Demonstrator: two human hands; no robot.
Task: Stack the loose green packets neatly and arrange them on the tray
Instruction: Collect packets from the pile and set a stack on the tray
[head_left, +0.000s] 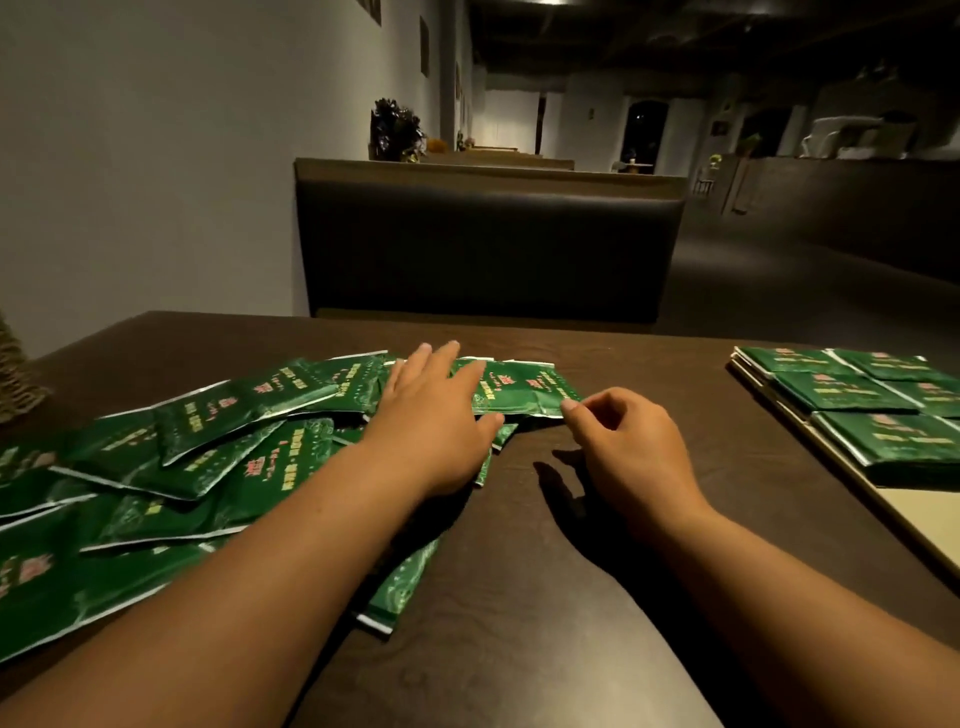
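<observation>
Dim booth counter (519, 519), sorting partly done.
Left hand (431, 415) lies flat, fingers spread, on loose green packets (208, 447); right hand (623, 441) pinches one packet's corner (550, 400). Several stacks (841, 389) already on tray (779, 410); big pile left.

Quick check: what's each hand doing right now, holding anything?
Left hand: open, flat on the loose green packets, gripping nothing.
Right hand: fingers curled, pinching the corner of a green packet.

Dark brown table (519, 597). Messy pile of green packets (197, 457) on left side. Tray (883, 525) on right edge, neat green stacks (857, 395) on it. Woven basket (18, 374) far left.
</observation>
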